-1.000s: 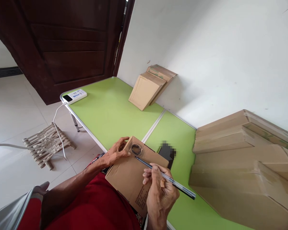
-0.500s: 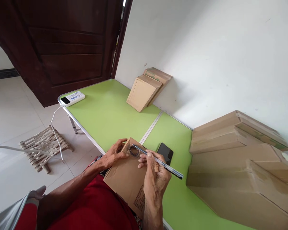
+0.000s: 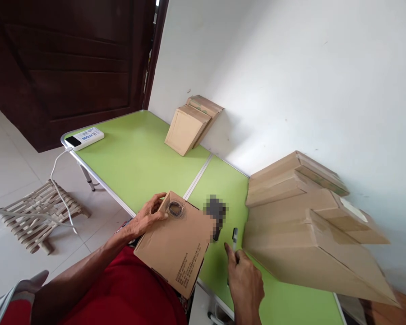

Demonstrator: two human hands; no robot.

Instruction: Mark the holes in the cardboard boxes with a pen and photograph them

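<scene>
Green surface (image 3: 138,158), white wall (image 3: 291,90) behind: my left hand (image 3: 145,221) clamps its fingers on the far corner of the cardboard box (image 3: 176,246) overhanging the near edge. Just right of it, my right hand (image 3: 245,282) closes its fingers round a pen (image 3: 235,234), whose long axis points away toward the stacked cartons (image 3: 301,225).

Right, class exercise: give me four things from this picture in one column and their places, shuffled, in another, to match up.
1 cardboard box
2 pen
3 white power bank
4 woven stool

a on the floor
b in the right hand
c on the far corner of the table
d in the left hand

Pairs: 1-d, 2-b, 3-c, 4-a
</scene>
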